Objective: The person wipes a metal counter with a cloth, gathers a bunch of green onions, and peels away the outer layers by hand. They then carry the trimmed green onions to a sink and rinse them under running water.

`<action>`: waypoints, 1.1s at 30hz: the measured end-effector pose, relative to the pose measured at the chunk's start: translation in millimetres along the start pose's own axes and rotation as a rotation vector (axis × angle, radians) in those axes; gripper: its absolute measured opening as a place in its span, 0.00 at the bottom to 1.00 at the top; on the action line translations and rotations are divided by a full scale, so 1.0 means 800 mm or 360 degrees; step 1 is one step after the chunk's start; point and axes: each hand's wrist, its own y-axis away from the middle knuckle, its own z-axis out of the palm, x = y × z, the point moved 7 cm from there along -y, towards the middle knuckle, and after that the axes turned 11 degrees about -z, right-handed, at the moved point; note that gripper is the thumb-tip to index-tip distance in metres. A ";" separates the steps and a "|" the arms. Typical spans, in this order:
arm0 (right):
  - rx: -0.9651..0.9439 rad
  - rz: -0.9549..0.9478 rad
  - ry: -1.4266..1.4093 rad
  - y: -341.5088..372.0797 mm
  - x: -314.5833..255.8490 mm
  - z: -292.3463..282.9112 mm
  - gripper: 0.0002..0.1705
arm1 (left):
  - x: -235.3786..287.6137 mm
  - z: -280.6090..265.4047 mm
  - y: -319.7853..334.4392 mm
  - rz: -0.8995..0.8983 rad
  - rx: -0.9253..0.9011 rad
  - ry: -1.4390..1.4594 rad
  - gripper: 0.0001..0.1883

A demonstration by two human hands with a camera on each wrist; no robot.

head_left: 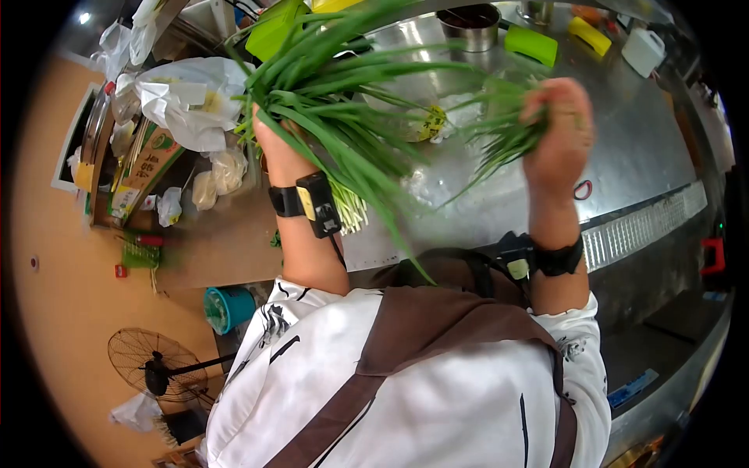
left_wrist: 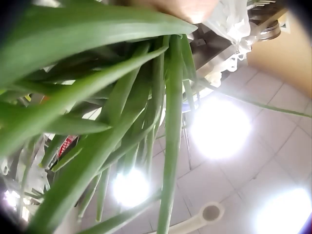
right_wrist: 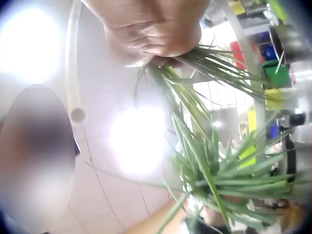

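My left hand [head_left: 273,144] grips a large bunch of scallions [head_left: 335,86] at the left of the counter. Its long green leaves fan out to the right and hide most of the fingers. Close up in the left wrist view, broad leaves [left_wrist: 92,141] hang below that hand. My right hand [head_left: 563,129], blurred and raised over the counter, holds a smaller bunch of thin green leaves [head_left: 507,140] pointing left. Seen from the right wrist, this bunch [right_wrist: 219,73] comes out from under the curled hand. Pale stem ends [head_left: 349,209] lie beside the left forearm.
The steel counter [head_left: 632,148] carries a metal pot [head_left: 470,27], a green container [head_left: 530,47], a white jug [head_left: 644,52] and red-handled scissors [head_left: 583,189]. A yellow-green piece [head_left: 427,123] lies between the hands. Plastic bags [head_left: 191,97] crowd the left side. A fan [head_left: 160,370] stands behind, left.
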 end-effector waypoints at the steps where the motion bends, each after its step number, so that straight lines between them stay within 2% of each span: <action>1: 0.0214 -0.0026 -0.0045 -0.011 -0.008 -0.026 0.13 | 0.000 0.010 0.013 -0.0158 -0.0062 0.0230 0.17; 2: 0.0226 -0.0037 -0.0041 -0.019 -0.012 -0.036 0.13 | 0.011 0.009 0.020 -0.0007 -0.0189 0.0070 0.18; 4: 0.0298 0.0089 -0.0170 -0.026 -0.010 -0.058 0.14 | 0.018 0.002 0.015 0.0158 -0.0111 -0.0226 0.19; 6: 0.0277 0.0185 -0.0052 -0.022 0.001 -0.070 0.15 | 0.007 -0.018 -0.007 0.0039 -0.0227 -0.0074 0.18; 8: 0.0210 0.0282 0.0339 -0.015 0.004 -0.063 0.16 | 0.001 -0.017 -0.012 -0.0103 -0.0380 0.0160 0.17; 9: 0.0049 0.0328 0.0312 -0.013 0.013 -0.061 0.15 | 0.000 -0.017 -0.005 -0.0119 -0.0403 0.0192 0.16; 10: 0.0049 0.0328 0.0310 -0.009 0.015 -0.064 0.15 | 0.001 -0.016 0.000 -0.0127 -0.0425 0.0218 0.16; 13: -0.0249 0.0624 0.0505 0.013 0.034 -0.053 0.13 | 0.004 -0.014 0.009 -0.0153 -0.0492 0.0275 0.16; 14: -0.0249 0.0620 0.0502 0.017 0.036 -0.050 0.13 | 0.005 -0.014 0.011 -0.0161 -0.0516 0.0292 0.15; 17: -0.0496 0.0765 0.0554 0.032 0.053 -0.029 0.10 | 0.006 -0.011 0.015 -0.0200 -0.0586 0.0358 0.15; 18: -0.0495 0.0767 0.0552 0.034 0.062 -0.027 0.10 | 0.006 -0.009 0.016 -0.0219 -0.0609 0.0391 0.15; 20: -0.0769 0.0516 0.0596 0.037 0.074 -0.005 0.12 | 0.005 -0.007 0.021 -0.0264 -0.0651 0.0457 0.14; 21: -0.0882 0.0675 0.0654 0.040 0.078 0.008 0.17 | 0.003 -0.005 0.023 -0.0293 -0.0672 0.0498 0.14; 22: -0.0877 0.0668 0.0652 0.043 0.086 0.020 0.17 | 0.003 -0.002 0.025 -0.0323 -0.0700 0.0551 0.14; 24: -0.1134 0.0280 0.1072 0.048 0.102 0.048 0.17 | 0.001 0.005 0.027 -0.0407 -0.0764 0.0675 0.14; 25: -0.1127 0.0266 0.1077 0.048 0.105 0.054 0.17 | -0.001 0.008 0.027 -0.0455 -0.0801 0.0756 0.13; 27: -0.1542 0.0014 0.1444 0.058 0.108 0.075 0.17 | -0.002 0.017 0.030 -0.0580 -0.0881 0.0962 0.13; 28: -0.1547 -0.0006 0.1442 0.063 0.112 0.076 0.17 | -0.001 0.021 0.031 -0.0652 -0.0924 0.1088 0.13; 31: -0.1451 -0.0147 0.0990 0.074 0.099 0.071 0.15 | -0.003 0.034 0.041 -0.0926 -0.1027 0.1480 0.12; 32: -0.1467 -0.0147 0.0976 0.078 0.091 0.067 0.15 | -0.004 0.039 0.046 -0.1021 -0.1035 0.1612 0.12; 33: -0.1325 0.0267 0.0683 0.078 0.085 0.057 0.15 | -0.006 0.040 0.047 -0.1097 -0.1040 0.1730 0.12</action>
